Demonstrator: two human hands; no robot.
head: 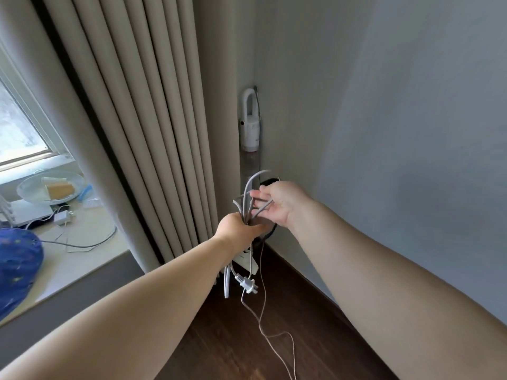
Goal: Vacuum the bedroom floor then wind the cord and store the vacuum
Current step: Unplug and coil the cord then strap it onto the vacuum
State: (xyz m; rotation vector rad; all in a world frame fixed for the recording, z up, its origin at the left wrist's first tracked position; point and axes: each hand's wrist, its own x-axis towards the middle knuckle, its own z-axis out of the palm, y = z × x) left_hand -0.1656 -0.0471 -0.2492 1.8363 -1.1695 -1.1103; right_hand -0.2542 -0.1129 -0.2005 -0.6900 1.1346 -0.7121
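A white stick vacuum (250,124) stands upright in the room's corner, between the curtain and the wall. My left hand (238,225) is closed around a bundle of grey cord loops (248,196) in front of the vacuum's lower part. Below that fist hang more loops and the plug (248,286). My right hand (277,202) is just right of the bundle, its fingers pinching one strand of the cord near the top loops. A thin strand of cord (262,319) trails down onto the dark wooden floor.
Beige curtains (153,133) hang to the left of the corner. A grey wall (397,133) is on the right. The windowsill (68,242) at left carries a clear bowl (50,187), a charger, thin cables and a blue cushion (16,267).
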